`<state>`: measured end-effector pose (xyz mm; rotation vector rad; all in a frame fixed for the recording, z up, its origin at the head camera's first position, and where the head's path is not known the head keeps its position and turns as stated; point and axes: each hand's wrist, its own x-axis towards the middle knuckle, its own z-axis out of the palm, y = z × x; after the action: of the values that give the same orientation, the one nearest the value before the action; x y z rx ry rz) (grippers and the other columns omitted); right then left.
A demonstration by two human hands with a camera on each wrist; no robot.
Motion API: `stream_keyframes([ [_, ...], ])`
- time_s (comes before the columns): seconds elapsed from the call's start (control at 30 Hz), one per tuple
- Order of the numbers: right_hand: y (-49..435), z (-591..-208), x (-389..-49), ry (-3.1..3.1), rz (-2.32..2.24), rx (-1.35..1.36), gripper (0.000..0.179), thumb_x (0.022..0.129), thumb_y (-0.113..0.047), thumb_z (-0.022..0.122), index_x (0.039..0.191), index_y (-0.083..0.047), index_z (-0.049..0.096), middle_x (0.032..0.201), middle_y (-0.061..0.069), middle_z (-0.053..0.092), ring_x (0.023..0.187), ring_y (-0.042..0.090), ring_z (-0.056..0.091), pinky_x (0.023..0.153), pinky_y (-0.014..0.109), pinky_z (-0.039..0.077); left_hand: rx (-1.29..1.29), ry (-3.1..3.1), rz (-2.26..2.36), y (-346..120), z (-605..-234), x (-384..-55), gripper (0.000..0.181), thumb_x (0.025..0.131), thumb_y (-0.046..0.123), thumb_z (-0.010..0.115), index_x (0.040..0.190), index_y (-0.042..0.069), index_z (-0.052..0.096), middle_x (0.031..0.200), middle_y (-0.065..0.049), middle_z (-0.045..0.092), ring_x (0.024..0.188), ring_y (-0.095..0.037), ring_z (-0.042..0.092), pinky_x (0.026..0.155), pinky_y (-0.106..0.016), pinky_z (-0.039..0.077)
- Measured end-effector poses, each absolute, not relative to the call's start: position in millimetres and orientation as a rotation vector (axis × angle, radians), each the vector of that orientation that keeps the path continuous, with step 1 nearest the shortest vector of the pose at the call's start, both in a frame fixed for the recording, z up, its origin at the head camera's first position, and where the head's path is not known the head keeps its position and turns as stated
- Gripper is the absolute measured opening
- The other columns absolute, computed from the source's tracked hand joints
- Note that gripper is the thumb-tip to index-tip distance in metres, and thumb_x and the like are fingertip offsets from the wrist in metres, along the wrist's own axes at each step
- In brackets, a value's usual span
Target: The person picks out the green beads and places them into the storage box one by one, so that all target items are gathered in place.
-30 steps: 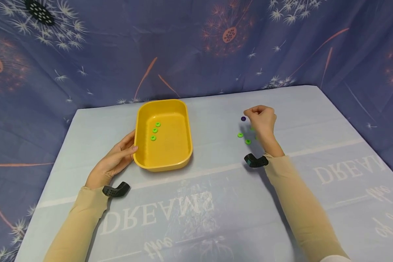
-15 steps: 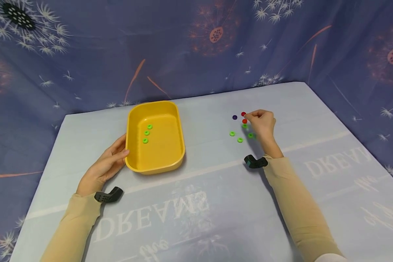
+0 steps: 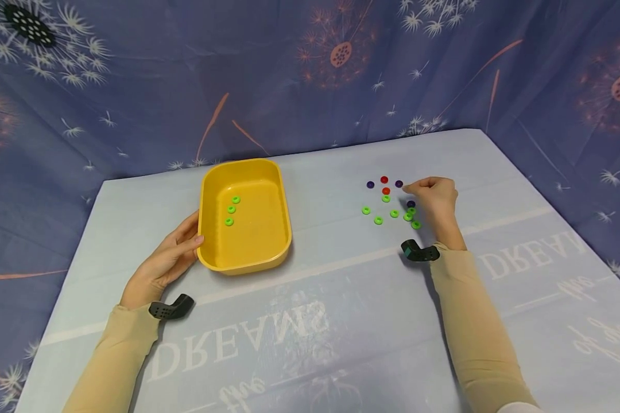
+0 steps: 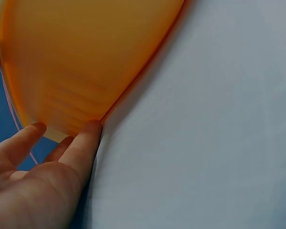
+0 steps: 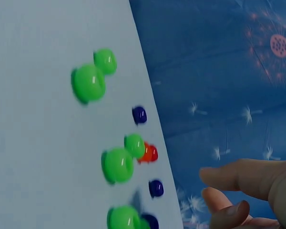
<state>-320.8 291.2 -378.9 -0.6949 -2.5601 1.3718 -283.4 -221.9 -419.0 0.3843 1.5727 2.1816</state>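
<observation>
My left hand (image 3: 160, 261) grips the left side of a yellow plastic tray (image 3: 284, 229), thumb at the rim and fingers along the outer wall. In the left wrist view its fingertips press on the tray's outside (image 4: 86, 57). Three green ring-shaped beads (image 3: 231, 209) lie inside. Over the table at the right, my right hand (image 3: 435, 201) has thumb and index finger close beside a purple bead (image 3: 399, 183). The right wrist view shows a small gap between these fingers of the right hand (image 5: 248, 195), holding nothing.
Around the right hand lie two red beads (image 3: 384, 180), another purple bead (image 3: 370, 184) and several green beads (image 3: 378, 220). A third purple bead (image 3: 410, 204) sits near the wrist. The light cloth-covered table (image 3: 299, 344) ends at a blue patterned curtain (image 3: 268, 74).
The right hand has moved from the left purple bead past the red beads to the right, uncovering more beads. The left hand keeps its hold on the tray. The head view turned slightly right.
</observation>
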Motion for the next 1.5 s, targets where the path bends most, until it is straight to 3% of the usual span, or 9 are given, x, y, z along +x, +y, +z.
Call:
stream_keyframes([
  [0.2, 301.2, -383.1, -319.5, -2.605, 1.347, -0.711, 0.029, 0.083, -0.029, 0.078, 0.093, -0.001, 0.075, 0.122, 0.015, 0.063, 0.118, 0.028, 0.046, 0.094, 0.039, 0.040, 0.378, 1.567, 2.179, -221.5, -418.9, -283.9, 0.071, 0.102, -0.003, 0.044, 0.159, 0.005, 0.002, 0.162, -0.022, -0.003, 0.131, -0.011, 0.045, 0.105, -0.023, 0.046],
  [0.43, 307.3, -384.4, -318.3, -2.652, 1.299, -0.688, 0.038, 0.083, -0.035, 0.078, 0.096, 0.000, 0.073, 0.109, 0.011, 0.063, 0.102, 0.022, 0.045, 0.076, 0.032, 0.038, 0.369, 1.557, 2.195, -221.9, -418.3, -283.6, 0.071, 0.102, -0.004, 0.044, 0.159, 0.005, 0.002, 0.161, -0.020, 0.002, 0.130, -0.011, 0.046, 0.105, -0.022, 0.046],
  [0.63, 313.4, -381.9, -315.8, -2.716, 1.314, -0.682, 0.048, 0.083, -0.040, 0.078, 0.102, 0.003, 0.069, 0.103, 0.007, 0.057, 0.091, 0.021, 0.041, 0.069, 0.034, 0.037, 0.356, 1.557, 2.193, -222.2, -417.4, -284.4, 0.073, 0.101, -0.004, 0.045, 0.159, 0.006, 0.001, 0.163, -0.023, -0.007, 0.130, -0.011, 0.046, 0.105, -0.022, 0.046],
  [0.8, 317.6, -382.0, -315.3, -2.765, 1.314, -0.709, 0.050, 0.082, -0.043, 0.078, 0.103, 0.002, 0.067, 0.101, 0.007, 0.055, 0.084, 0.022, 0.042, 0.066, 0.034, 0.037, 0.350, 1.554, 2.185, -221.7, -416.4, -285.5, 0.074, 0.101, -0.003, 0.045, 0.159, 0.006, 0.000, 0.163, -0.022, -0.010, 0.131, -0.011, 0.044, 0.106, -0.022, 0.045],
  [1.13, 325.7, -387.6, -321.1, -2.865, 1.332, -0.790, 0.057, 0.079, -0.047, 0.080, 0.106, 0.001, 0.065, 0.104, 0.006, 0.049, 0.085, 0.022, 0.040, 0.067, 0.033, 0.036, 0.383, 1.546, 2.192, -221.8, -417.5, -286.5, 0.071, 0.102, -0.003, 0.043, 0.159, 0.006, 0.003, 0.161, -0.022, 0.000, 0.130, -0.012, 0.047, 0.105, -0.025, 0.047],
  [1.33, 327.6, -388.9, -319.9, -2.957, 1.317, -0.733, 0.064, 0.080, -0.051, 0.078, 0.110, 0.003, 0.064, 0.107, 0.009, 0.052, 0.090, 0.023, 0.040, 0.071, 0.033, 0.037, 0.363, 1.547, 2.192, -222.1, -418.8, -285.9, 0.073, 0.101, -0.004, 0.044, 0.159, 0.005, 0.000, 0.162, -0.024, -0.007, 0.130, -0.012, 0.046, 0.105, -0.023, 0.046],
  [1.5, 328.6, -389.6, -320.1, -2.998, 1.329, -0.735, 0.061, 0.079, -0.050, 0.079, 0.106, 0.003, 0.063, 0.102, 0.008, 0.045, 0.088, 0.023, 0.037, 0.069, 0.033, 0.034, 0.351, 1.545, 2.194, -222.4, -419.6, -285.5, 0.074, 0.101, -0.004, 0.045, 0.159, 0.005, 0.000, 0.162, -0.024, -0.008, 0.130, -0.012, 0.045, 0.105, -0.023, 0.046],
])
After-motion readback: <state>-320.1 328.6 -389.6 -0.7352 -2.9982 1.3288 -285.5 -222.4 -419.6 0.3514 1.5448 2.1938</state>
